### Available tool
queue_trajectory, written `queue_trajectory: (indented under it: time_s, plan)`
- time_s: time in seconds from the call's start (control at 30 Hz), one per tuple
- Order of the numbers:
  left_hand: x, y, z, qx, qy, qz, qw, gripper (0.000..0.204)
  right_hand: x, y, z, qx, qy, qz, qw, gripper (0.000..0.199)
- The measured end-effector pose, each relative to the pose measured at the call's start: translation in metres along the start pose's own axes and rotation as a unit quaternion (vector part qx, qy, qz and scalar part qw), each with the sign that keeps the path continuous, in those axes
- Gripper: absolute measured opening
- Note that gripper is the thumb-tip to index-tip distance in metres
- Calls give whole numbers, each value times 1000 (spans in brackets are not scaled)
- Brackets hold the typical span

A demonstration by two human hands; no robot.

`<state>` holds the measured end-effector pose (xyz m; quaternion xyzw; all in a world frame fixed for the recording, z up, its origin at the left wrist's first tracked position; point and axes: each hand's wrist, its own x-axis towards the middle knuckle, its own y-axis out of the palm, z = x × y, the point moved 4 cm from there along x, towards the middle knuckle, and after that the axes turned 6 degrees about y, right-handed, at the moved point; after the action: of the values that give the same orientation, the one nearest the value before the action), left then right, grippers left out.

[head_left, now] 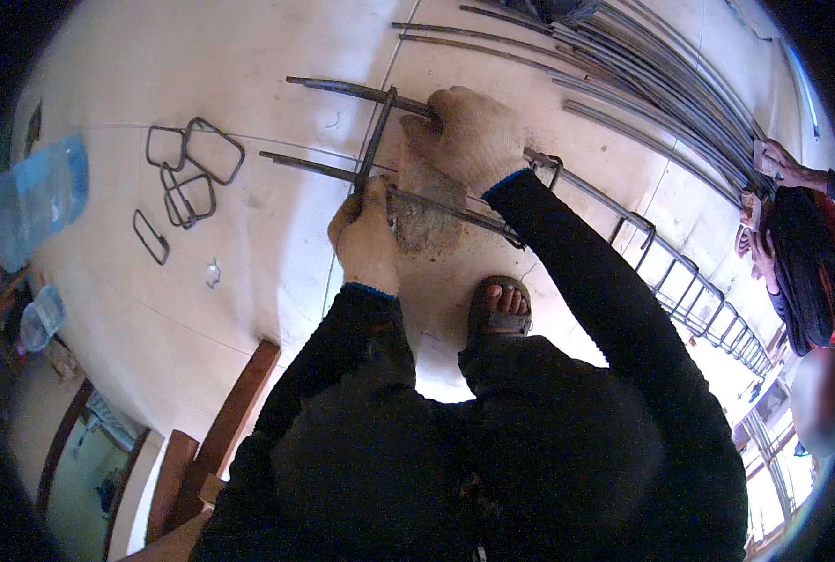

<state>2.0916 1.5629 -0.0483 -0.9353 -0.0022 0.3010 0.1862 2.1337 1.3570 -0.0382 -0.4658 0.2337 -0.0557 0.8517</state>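
Note:
A long cage of steel rebar (614, 208) runs from in front of me off to the right, with rectangular stirrups around its rods. My left hand (368, 239), in a beige work glove, is closed at the corner where an end stirrup (377, 131) crosses the near rod (450, 214). My right hand (473, 139), gloved likewise, wraps round the far rod (347, 89) just right of that stirrup. Its fingers are partly hidden, and the glove looks slightly blurred. Both rods' ends stick out left beyond the stirrup.
Several loose stirrups (192, 169) lie on the pale floor at left. A bundle of steel bars (665, 80) lies at the far right, where another person (801, 244) is. Blue plastic containers (43, 201) stand far left; brown timber (235, 412) is by my left arm.

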Motion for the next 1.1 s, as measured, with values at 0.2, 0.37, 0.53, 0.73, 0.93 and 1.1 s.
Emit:
queue_trajectory:
  time_s: [0.2,0.37,0.53,0.73,0.93,1.1]
  plan:
    - [4,-5,-4,47,-6,35,998,43,7,-3,-1,-48,12,43,998,51]
    - [10,-6,-17,78,-10,58,995,44,10,3,-2,-55,-3,-15,998,52]
    - [0,-1,15,131,172,39,976,47,1,-9,-3,-19,22,6,1000,36]
    - [-34,23,-10,358,184,161,901,72,-115,-20,-21,146,-49,-208,966,28]
    - [-42,32,-4,370,152,169,901,82,-117,3,-26,-90,45,143,985,24]
    - [-34,34,-7,364,146,160,906,91,-101,8,-29,-143,-35,207,967,28]
